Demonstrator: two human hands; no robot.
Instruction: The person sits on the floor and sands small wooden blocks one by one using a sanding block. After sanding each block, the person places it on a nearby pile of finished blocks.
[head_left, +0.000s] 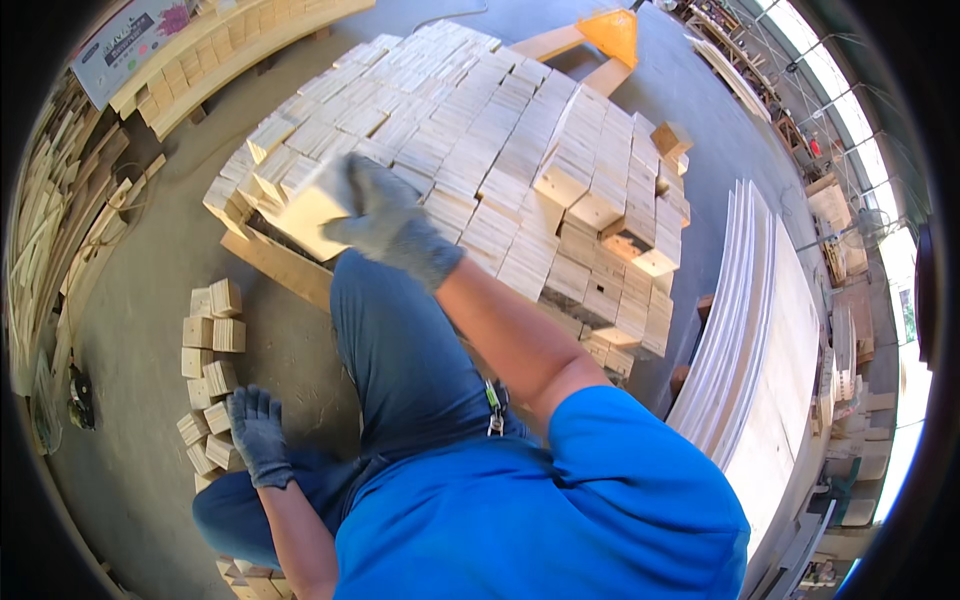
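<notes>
Head view showed the grey-gloved right hand (385, 215) gripping a pale rectangular wooden block (308, 214) at upper left, probably stiff, light and best held across opposite sides; the grey-gloved left hand (260, 437), lower left, was loosely open.

Bare wood at 12 o'clock: the stack (495, 160) is matt, visibly grained. Toward 9 o'clock, the strips (50, 220) are rough-looking wood; the loose blocks (198, 332), nearer 8, are matt wood. Both gloves, left (260, 435) at 8 and right (385, 215) near 10, are matt cloth. At 6, the shirt (500, 510) is smooth cloth; the trousers (400, 345) are matt cloth. The sheets (780, 350) at 3 look smooth-faced. The floor (130, 290) at 9 is smooth and dull.
</notes>
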